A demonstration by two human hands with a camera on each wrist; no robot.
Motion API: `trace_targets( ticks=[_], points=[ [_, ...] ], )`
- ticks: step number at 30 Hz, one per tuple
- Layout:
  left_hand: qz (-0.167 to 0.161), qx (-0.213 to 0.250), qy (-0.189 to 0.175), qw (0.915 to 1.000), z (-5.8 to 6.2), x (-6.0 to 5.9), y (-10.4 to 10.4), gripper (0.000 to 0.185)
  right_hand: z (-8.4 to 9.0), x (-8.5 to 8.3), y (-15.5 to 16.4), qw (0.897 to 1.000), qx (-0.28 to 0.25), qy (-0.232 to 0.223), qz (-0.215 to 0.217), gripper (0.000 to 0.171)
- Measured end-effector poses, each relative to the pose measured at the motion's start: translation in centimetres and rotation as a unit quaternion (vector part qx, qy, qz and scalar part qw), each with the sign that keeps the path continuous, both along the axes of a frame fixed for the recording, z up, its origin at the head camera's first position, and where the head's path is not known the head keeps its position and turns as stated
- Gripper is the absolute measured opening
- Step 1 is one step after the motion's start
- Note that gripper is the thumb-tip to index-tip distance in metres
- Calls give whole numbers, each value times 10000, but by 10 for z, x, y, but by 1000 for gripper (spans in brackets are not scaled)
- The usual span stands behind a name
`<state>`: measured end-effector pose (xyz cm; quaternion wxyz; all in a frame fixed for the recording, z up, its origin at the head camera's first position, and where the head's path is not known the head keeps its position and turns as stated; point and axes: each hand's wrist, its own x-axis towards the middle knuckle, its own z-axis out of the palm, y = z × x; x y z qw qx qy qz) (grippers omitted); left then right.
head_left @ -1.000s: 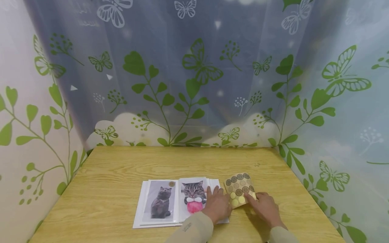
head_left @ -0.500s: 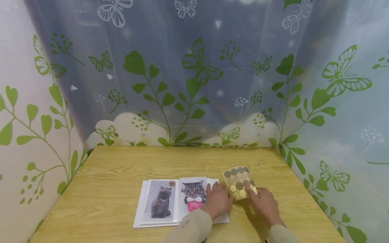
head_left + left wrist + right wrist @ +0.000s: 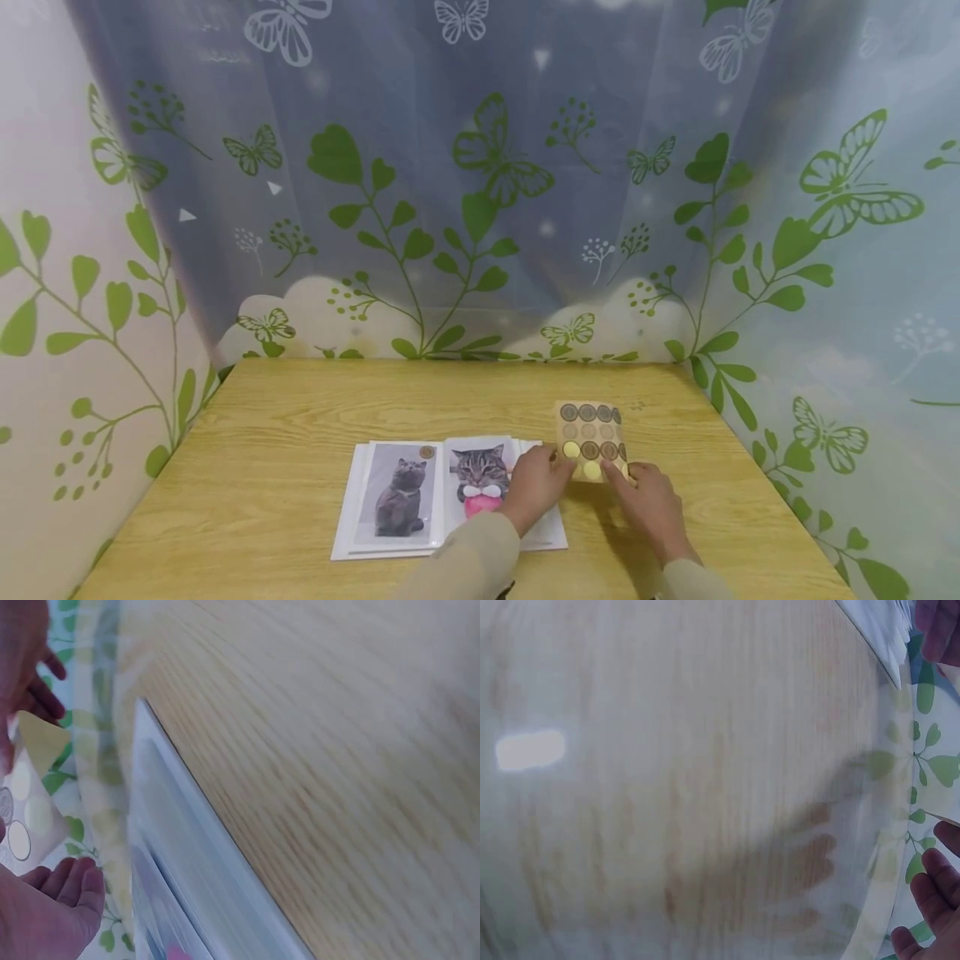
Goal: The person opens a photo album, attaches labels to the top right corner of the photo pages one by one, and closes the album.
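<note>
A tan sheet of round stickers [image 3: 588, 432], dark-ringed, tan and shiny gold, is held up off the table in the head view. My right hand [image 3: 651, 504] grips its lower right corner, thumb on the front face. At the lower left edge, my left hand [image 3: 536, 483] pinches the sheet with its thumb in front; its other fingers are loosely curled in the left wrist view. Under my left forearm lies an open photo album [image 3: 360, 500]. Its left page shows a grey cat photo [image 3: 399, 496] with a round sticker [image 3: 427, 452] in the corner; its right page shows a tabby cat photo [image 3: 480, 471].
The wooden table [image 3: 285, 417] carries the album and extends around it. A curtain [image 3: 480, 208] printed with leaves and butterflies hangs along the back and both sides.
The sticker sheet has risen and turned more upright. My left hand has moved off the album's right page to the sheet's lower left edge, while the right hand keeps its grip.
</note>
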<state>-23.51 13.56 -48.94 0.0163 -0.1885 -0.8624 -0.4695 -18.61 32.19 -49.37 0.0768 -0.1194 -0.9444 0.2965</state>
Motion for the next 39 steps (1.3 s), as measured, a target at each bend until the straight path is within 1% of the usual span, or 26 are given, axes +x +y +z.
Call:
trace_targets(
  ticks=[2,5,10,12,14,16,21,24,26,29,32,35,39],
  points=[
    [155,372,-250,9989,2,0,2,35,-1,1,-2,10000,-60,-23,-18,76],
    [316,812,-501,9949,4,1,5,28,-3,2,-4,9999,-153,-3,-57,75],
    [559,1264,-800,9872,4,2,8,24,-8,3,-6,9996,-270,65,-83,72],
    [631,1432,-863,9839,5,3,8,20,-9,3,-7,9994,-325,75,-92,72],
    [655,1662,-963,9792,6,4,8,15,-10,2,-8,9991,-401,107,-111,70],
    [631,1907,-1137,9730,7,5,8,11,-11,2,-9,9988,-463,120,-122,70],
    [498,2370,-1712,9550,8,9,10,14,-9,2,-11,9987,-469,154,-121,67],
    [433,2535,-1938,9467,7,11,11,15,-8,3,-12,9989,-441,140,-87,66],
    [417,2588,-1967,9448,7,12,13,15,-8,3,-13,9990,-417,131,-57,65],
    [470,2622,-1909,9448,7,12,14,13,-7,3,-14,9991,-410,115,-35,68],
    [553,2658,-1827,9449,7,11,12,13,-7,4,-14,9991,-405,129,-67,72],
    [555,2719,-1813,9435,6,9,10,14,-7,5,-14,9989,-422,160,-86,75],
    [429,2727,-1831,9435,4,7,7,16,-5,7,-14,9987,-356,355,-25,67]
  ],
)
